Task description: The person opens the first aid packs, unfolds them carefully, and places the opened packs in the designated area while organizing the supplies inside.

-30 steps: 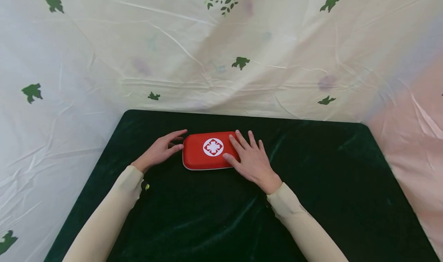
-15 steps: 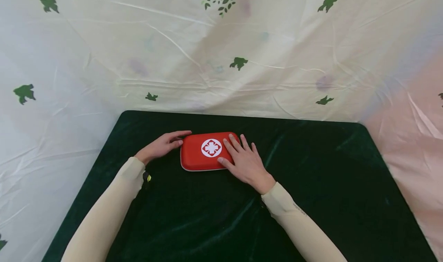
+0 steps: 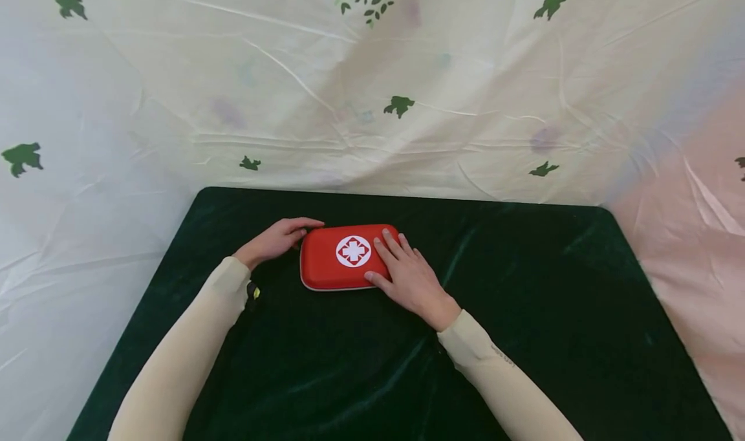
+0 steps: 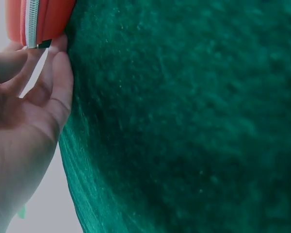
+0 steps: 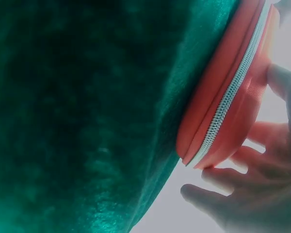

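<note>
Head view shows me a smooth red, rounded rectangular case (image 3: 332, 276) lying flat on a counter (image 3: 524, 286) covered in dark green velvet, near its far edge. A round white emblem (image 3: 353, 251) with a cross marks its top, and the right wrist view gives me a silvery zipper (image 5: 228, 97) along its side. The right hand (image 3: 407, 278) rests on the case's right end, its grip spread. At the left end, the left hand (image 3: 276, 240) has a loose grip, fingers (image 4: 63, 80) extended; I cannot tell whether they touch the small black tab (image 4: 44, 44) there. Cream sleeves (image 3: 186, 357) reach both wrists, and pale cloth (image 3: 291, 59) printed with green birds (image 3: 398, 106) hangs behind.
</note>
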### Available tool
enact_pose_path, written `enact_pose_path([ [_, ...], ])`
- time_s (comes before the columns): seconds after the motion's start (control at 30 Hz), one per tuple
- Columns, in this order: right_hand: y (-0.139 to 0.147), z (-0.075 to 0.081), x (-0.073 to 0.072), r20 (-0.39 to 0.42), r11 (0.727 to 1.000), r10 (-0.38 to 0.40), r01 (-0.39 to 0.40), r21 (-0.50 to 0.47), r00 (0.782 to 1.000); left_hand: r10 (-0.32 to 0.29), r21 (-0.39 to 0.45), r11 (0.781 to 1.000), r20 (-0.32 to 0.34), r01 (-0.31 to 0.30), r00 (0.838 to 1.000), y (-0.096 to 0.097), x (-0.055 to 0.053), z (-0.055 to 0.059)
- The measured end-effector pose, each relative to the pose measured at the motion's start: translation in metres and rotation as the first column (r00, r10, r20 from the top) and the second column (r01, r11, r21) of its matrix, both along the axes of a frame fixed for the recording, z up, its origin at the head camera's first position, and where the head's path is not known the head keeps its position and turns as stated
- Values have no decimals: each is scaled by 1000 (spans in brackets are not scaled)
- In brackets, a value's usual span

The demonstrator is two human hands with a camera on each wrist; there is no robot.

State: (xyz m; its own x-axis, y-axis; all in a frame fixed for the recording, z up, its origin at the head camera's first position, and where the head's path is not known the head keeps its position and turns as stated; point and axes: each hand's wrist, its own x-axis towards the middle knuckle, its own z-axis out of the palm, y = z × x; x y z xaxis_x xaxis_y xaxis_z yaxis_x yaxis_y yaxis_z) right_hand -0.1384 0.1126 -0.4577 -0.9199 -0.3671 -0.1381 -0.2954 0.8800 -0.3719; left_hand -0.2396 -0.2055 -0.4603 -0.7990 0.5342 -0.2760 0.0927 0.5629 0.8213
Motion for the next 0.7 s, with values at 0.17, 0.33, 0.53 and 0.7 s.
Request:
enact_pose_path([
  [0.17,-1,1,1,-7,1000,-3,3,-4,1000,16,-52,998,-87,-20,996,3,-4,-5],
  [0.33,-2,-4,6,4,1000,11,-11,12,1000,74,-98,991,-188,-94,979,1,4,-15],
  [0.53,-2,-3,6,-16,1000,3,-2,25,1000,80,-169,974,-370,-151,925,3,10,-13],
  [0.7,-2,0,3,-35,999,5,-3,46,999,31,-242,958,-447,-154,894,-1,10,-5],
])
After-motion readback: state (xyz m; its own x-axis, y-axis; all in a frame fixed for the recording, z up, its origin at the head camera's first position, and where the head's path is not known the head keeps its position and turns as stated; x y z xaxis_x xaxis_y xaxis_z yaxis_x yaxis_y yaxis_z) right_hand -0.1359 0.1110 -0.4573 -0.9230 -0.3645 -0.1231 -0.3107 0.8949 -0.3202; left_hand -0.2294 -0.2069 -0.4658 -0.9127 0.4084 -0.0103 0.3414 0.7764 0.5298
